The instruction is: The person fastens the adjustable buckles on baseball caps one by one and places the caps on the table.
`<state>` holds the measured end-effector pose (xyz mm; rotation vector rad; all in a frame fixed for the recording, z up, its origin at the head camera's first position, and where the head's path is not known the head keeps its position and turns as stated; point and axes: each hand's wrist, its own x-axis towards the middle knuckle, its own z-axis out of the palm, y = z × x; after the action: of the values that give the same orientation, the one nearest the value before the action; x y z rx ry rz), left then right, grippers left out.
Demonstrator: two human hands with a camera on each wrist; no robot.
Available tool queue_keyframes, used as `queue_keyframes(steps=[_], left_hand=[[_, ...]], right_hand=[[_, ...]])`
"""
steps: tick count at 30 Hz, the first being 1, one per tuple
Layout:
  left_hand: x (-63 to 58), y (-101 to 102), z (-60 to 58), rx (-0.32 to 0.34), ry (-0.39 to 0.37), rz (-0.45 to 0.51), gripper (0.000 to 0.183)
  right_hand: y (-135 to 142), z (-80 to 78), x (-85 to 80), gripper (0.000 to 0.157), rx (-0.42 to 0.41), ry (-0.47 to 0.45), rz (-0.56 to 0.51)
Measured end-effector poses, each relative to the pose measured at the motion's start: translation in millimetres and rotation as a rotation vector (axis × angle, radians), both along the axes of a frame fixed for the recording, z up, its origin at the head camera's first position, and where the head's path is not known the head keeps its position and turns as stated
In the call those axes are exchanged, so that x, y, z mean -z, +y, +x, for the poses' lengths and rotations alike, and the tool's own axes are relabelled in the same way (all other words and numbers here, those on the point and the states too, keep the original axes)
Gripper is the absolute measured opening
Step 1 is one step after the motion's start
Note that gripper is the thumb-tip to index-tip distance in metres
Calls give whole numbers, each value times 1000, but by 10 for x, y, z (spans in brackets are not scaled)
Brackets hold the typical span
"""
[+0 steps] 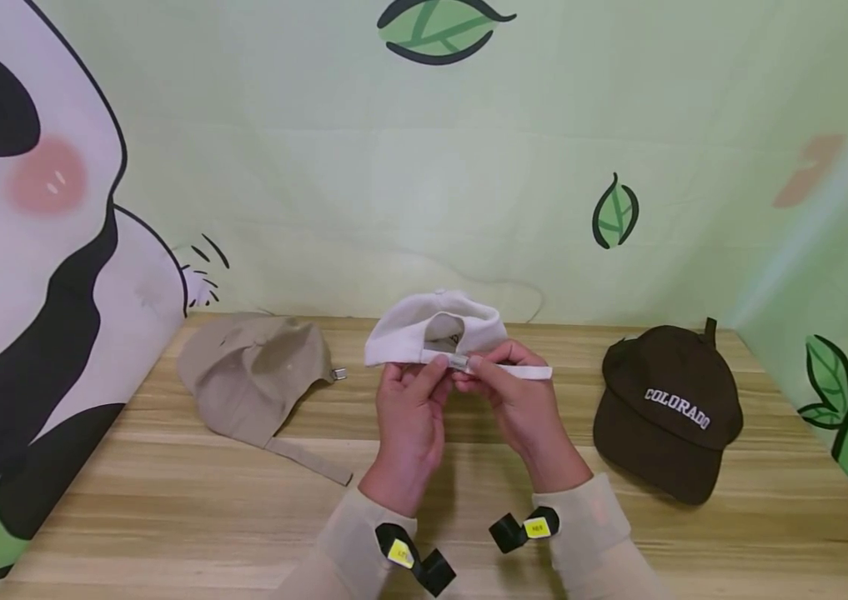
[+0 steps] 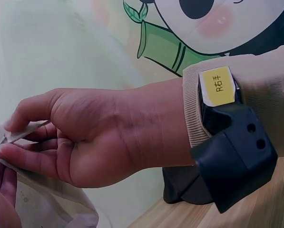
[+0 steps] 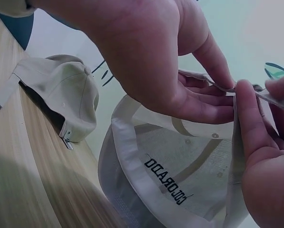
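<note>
A white baseball cap (image 1: 393,333) is held up near the middle of the table, its back opening facing me. My left hand (image 1: 410,417) pinches the back strap just left of a metal buckle (image 1: 459,362). On the buckle's other side, my right hand (image 1: 527,408) pinches the strap, whose free end (image 1: 536,372) sticks out to the right. Fingertips of both hands meet close to the buckle and partly cover it. Inside the cap, the right wrist view shows reversed dark stitched lettering (image 3: 165,182). The left wrist view shows mostly my right hand's wrist and palm.
To the left on the wooden table (image 1: 191,517) lies a tan cap (image 1: 243,375), its strap (image 1: 311,460) loose and its metal buckle (image 1: 338,374) separate. A dark brown cap (image 1: 667,417) lettered COLORADO sits at right. Behind hangs a printed backdrop (image 1: 303,167).
</note>
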<state>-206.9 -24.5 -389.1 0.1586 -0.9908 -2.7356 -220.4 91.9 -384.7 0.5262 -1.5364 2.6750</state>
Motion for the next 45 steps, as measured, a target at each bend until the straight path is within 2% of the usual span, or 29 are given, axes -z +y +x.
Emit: queue_keyframes(steps=[4,14,25,32,35,39,45], left_hand=[[-4,-10,-14,-3,0,14,26],[-7,-38,-25,-3,-1,29,25],[28,-24,-50,-4,-52,56,25],[29,-20,-52,-16,-21,35,27],[29,-24,-48,-5,-24,38,25],[46,-45,-59,16,-33,34,22],[59,-118,-108,31,-49,78,16]], right_hand=[[-7,-2,-2,23,2,-7,9],[-4,-12,-11,23,95,-74,145],[37,-25,21,16,92,-157,299],[44,-57,66,14,83,-194,310],[40,-67,88,12,68,-244,262],[0,-81,123,16,74,-315,93],[-86,-134,187,24,202,-334,-174]])
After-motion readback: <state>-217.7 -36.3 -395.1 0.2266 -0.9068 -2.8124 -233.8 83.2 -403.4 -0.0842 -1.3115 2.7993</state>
